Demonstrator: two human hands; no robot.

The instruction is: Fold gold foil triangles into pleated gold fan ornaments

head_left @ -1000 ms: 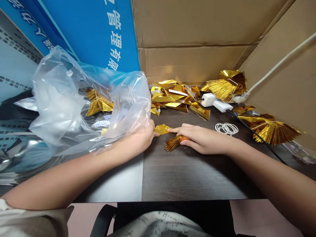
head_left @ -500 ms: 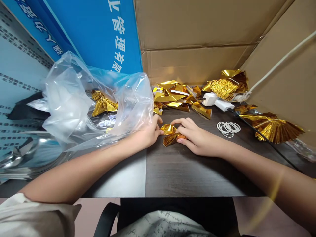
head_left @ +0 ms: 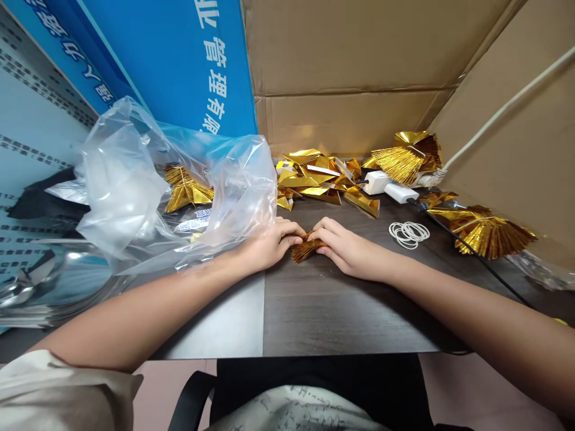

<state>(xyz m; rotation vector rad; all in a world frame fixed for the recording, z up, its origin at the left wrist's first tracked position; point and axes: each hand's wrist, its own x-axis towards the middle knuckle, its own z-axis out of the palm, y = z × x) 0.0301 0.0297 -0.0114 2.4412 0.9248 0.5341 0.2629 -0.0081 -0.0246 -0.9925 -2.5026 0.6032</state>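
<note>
A small pleated piece of gold foil paper is pinched between my two hands, low over the dark tabletop. My left hand grips its left end between thumb and fingers. From the other side, my right hand holds the right end, thumb below and fingers above. The pleats fan out toward me at the lower left. My fingers hide most of its upper part. Just behind the hands lies a pile of folded gold foil pieces.
At the left a crumpled clear plastic bag reaches my left forearm. White rubber bands lie right of my right hand. Tied gold foil fans and a white plug adapter with a black cable sit farther right. Cardboard walls the back.
Both hands have closed in on the gold foil piece. The shiny flap that showed between them is now folded down or covered by my fingers.
</note>
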